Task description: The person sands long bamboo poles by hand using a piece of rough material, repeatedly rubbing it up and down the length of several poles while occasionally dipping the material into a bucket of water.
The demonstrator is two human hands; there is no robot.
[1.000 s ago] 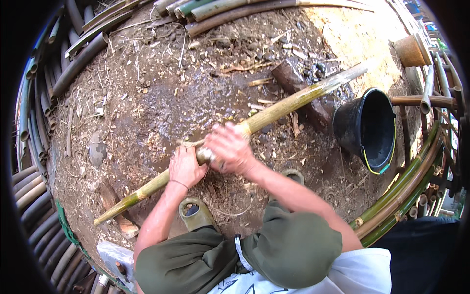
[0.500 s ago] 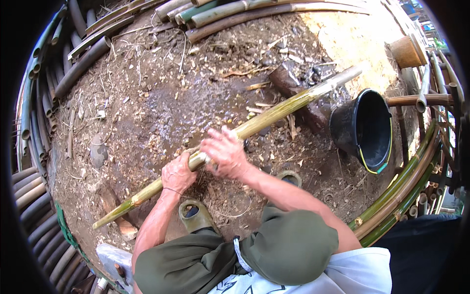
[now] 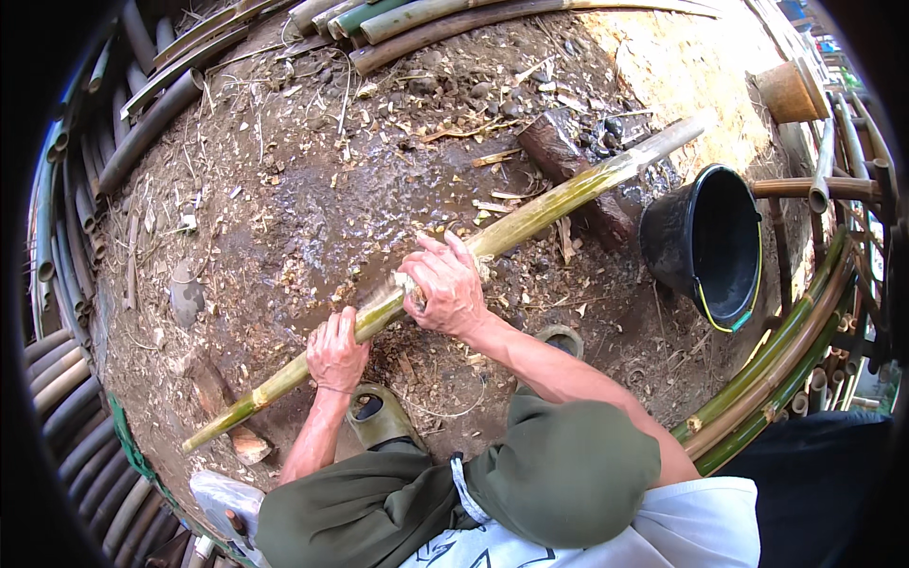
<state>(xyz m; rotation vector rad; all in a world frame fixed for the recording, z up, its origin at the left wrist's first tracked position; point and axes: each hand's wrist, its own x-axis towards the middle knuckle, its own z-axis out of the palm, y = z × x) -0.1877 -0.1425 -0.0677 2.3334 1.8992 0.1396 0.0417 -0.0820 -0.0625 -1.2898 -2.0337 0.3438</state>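
A long green-yellow bamboo pole (image 3: 559,201) slants across in front of me, from low at the left to high at the right. Around its lower half is wrapped my left hand (image 3: 336,352), closed on the bamboo. Farther up the pole, my right hand (image 3: 443,290) presses a pale, frayed wad (image 3: 404,284) against the surface. Most of that wad is hidden under the palm and fingers, so its material is unclear. The pole's upper part crosses a dark wet log (image 3: 551,150), and its lower end passes over a short wood block (image 3: 248,444).
A black bucket (image 3: 670,237) lies tipped at the right. Bamboo poles are stacked along the far edge (image 3: 454,40), the left side (image 3: 151,133) and the lower right (image 3: 757,393). Wood chips litter the damp soil (image 3: 294,213). A wooden stump (image 3: 786,93) stands at far right.
My left hand has shifted a little down the pole, toward its lower left end. The right hand, blurred earlier, is now slightly farther up the pole, and the wad shows more plainly.
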